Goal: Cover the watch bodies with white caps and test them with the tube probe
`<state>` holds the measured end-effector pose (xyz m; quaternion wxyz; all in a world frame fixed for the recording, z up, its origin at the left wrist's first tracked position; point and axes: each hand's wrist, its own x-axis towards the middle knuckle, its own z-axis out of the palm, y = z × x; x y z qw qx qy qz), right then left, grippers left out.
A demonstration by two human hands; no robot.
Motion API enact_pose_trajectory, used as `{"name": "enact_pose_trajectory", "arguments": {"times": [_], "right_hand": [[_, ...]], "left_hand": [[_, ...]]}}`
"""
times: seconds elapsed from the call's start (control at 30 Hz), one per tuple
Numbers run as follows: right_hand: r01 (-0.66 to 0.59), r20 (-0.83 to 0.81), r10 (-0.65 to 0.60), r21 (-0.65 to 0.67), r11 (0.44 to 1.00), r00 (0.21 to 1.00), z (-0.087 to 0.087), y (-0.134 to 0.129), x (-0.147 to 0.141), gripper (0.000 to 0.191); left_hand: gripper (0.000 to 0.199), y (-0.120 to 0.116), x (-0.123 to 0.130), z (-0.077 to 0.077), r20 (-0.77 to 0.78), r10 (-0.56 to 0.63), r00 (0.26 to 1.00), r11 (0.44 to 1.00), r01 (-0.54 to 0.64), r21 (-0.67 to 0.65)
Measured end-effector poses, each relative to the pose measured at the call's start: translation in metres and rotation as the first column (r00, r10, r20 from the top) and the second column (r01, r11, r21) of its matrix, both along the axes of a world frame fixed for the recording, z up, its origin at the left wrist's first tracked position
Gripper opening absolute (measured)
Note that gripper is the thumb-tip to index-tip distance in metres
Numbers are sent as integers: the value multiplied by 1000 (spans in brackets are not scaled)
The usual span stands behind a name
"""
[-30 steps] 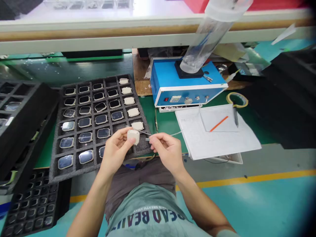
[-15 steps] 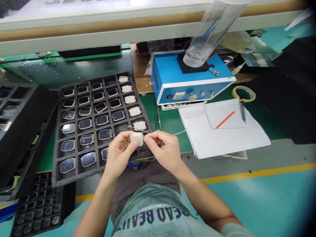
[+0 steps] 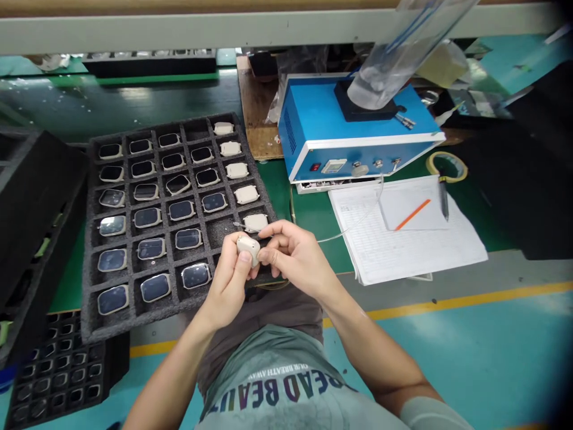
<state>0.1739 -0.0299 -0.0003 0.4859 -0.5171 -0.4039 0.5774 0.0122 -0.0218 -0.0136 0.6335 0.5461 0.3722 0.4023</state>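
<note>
My left hand [image 3: 227,278] is closed around a pale beige smartwatch case [image 3: 248,248], thumb on its face. A thin clear tube [image 3: 333,237] runs from the blue machine into my right hand [image 3: 293,257]. The tube's narrow tip [image 3: 244,226] sticks out past my right fingers, above the case and apart from it. My right thumb and fingers are pinched at the case's right edge. Under and beyond my hands lies a grey foam tray [image 3: 215,230] of smartwatches, most with dark screens up; the right column holds pale cases [image 3: 247,194].
The blue machine [image 3: 358,156] stands at the back right, carrying a clear cylinder [image 3: 376,83]. Papers [image 3: 358,239], a pen [image 3: 443,200] and a tape roll [image 3: 446,166] lie in front. Stacked foam trays [image 3: 40,191] rise at left; another black tray [image 3: 58,370] sits lower.
My left hand has turned the watch case so it sits tilted, edge more toward me. My right fingers have curled in closer around it. The camera view has shifted slightly.
</note>
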Motion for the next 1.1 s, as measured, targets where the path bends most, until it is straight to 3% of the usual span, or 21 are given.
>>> {"name": "enact_pose_trajectory", "arguments": {"times": [0.07,0.13,0.2,0.23,0.27,0.3,0.37,0.4,0.47,0.6,0.77,0.83,0.97,1.1], "right_hand": [[58,2,-58,5,998,998,0,-4,3,45],[341,6,-342,84,936,940,-4,-14,12,50],[674,-48,-676,148,723,735,-12,-27,25,53],[768,-88,-763,122,629,640,-16,-33,32,55],[796,-121,-788,55,602,604,-19,-37,38,55],[763,-150,-758,-35,646,635,-20,-40,43,54],[557,-225,-583,-173,812,781,-18,-39,48,46],[455,-263,-488,-179,872,832,-14,-36,48,42],[367,-299,-372,-74,927,879,-2,-28,43,36],[301,-259,-243,212,930,935,18,-8,18,34],[154,-116,-116,415,896,986,12,9,-10,26],[161,-58,-152,475,865,987,2,9,-12,20],[303,-15,-346,523,797,938,-24,4,-6,15],[348,53,-436,520,780,898,-50,-2,0,16]], "left_hand": [[30,4,-1,0,116,-6,993,998,14,-68],[33,8,0,2,206,48,978,993,-23,-118],[35,10,0,4,235,129,963,987,-102,-126],[36,10,0,5,237,168,957,982,-143,-120],[36,10,-1,5,238,202,950,977,-180,-112],[34,9,-1,6,244,229,943,972,-209,-103],[31,6,-2,7,274,265,924,964,-247,-100],[31,5,-3,8,287,281,916,959,-264,-97],[33,3,-4,7,283,316,906,948,-308,-74],[34,4,-2,2,227,381,897,924,-376,-63],[28,10,6,1,143,369,919,929,-361,-78],[33,10,9,2,102,378,920,926,-373,-59],[37,8,12,3,41,401,915,916,-400,-32],[32,6,16,0,-12,381,924,924,-381,20]]}}
